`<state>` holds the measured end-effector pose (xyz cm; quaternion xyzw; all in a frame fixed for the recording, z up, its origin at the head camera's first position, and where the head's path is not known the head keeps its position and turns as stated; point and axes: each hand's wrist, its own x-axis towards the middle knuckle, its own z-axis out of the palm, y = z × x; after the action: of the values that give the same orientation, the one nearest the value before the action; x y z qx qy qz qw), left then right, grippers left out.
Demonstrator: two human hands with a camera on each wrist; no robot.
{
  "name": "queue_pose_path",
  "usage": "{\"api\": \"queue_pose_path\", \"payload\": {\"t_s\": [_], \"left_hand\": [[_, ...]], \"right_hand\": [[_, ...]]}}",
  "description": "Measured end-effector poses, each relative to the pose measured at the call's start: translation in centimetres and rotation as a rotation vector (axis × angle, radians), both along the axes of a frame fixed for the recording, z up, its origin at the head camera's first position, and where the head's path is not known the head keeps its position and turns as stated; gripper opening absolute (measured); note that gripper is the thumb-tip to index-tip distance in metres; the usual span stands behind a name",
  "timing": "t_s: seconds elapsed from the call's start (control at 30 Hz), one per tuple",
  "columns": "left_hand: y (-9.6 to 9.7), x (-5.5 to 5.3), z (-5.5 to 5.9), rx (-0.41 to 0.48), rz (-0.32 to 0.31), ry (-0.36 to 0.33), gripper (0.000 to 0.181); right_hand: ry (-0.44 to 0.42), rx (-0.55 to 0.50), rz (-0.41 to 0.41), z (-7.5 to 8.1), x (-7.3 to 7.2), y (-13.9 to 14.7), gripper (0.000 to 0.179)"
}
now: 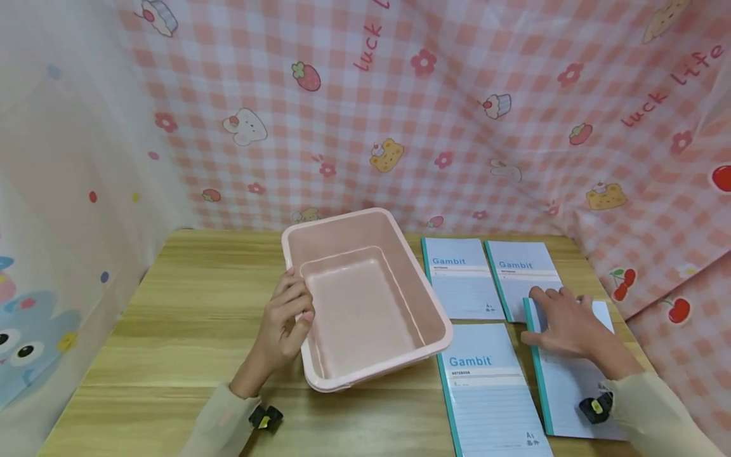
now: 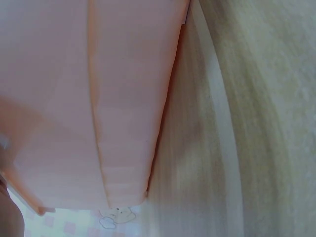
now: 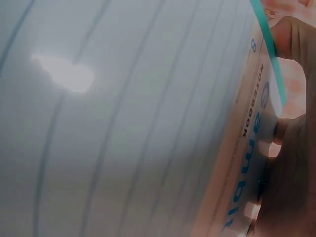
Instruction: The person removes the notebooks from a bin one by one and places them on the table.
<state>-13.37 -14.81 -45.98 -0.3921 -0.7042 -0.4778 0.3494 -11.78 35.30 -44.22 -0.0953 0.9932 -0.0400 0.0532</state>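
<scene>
My left hand (image 1: 283, 317) grips the left rim of a pale pink plastic basin (image 1: 362, 311), its thumb over the edge. The basin is tilted, and its inside holds nothing. In the left wrist view the basin's outer wall (image 2: 128, 98) stands beside the table. On the right, my right hand (image 1: 573, 327) holds a blue-white Gambit notebook (image 1: 577, 400) by its top end. The right wrist view has the thumb (image 3: 286, 42) at the green spine and the fingers at the top edge, partly dark. This notebook overlaps the lower part of another notebook (image 1: 525, 260).
Two more Gambit notebooks lie flat right of the basin, one at the back (image 1: 465, 289) and one nearer (image 1: 491, 400). The wooden table (image 1: 188, 317) extends left of the basin. A pink checked curtain (image 1: 342, 114) hangs behind the table.
</scene>
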Motion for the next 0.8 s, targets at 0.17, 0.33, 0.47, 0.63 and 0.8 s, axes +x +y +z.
{"api": "queue_pose_path", "payload": {"t_s": [0.17, 0.33, 0.47, 0.63, 0.8], "left_hand": [[0.0, 0.0, -0.1, -0.002, -0.001, -0.003, 0.017], [-0.1, 0.1, -0.1, -0.003, 0.001, -0.010, 0.017], [-0.1, 0.1, -0.2, -0.004, 0.003, -0.014, 0.017], [-0.1, 0.2, -0.2, -0.005, 0.004, -0.013, 0.017], [-0.1, 0.0, -0.1, -0.009, 0.005, -0.006, 0.017]], "right_hand": [[0.011, -0.002, 0.017, -1.4, 0.9, -0.1, 0.075], [0.003, -0.013, 0.024, -2.0, 1.5, -0.1, 0.080], [0.003, -0.024, 0.031, -2.5, 1.9, -0.1, 0.080], [0.015, -0.052, 0.060, -2.9, 2.3, -0.1, 0.081], [0.026, -0.064, 0.081, -2.9, 2.7, 0.1, 0.080]]}}
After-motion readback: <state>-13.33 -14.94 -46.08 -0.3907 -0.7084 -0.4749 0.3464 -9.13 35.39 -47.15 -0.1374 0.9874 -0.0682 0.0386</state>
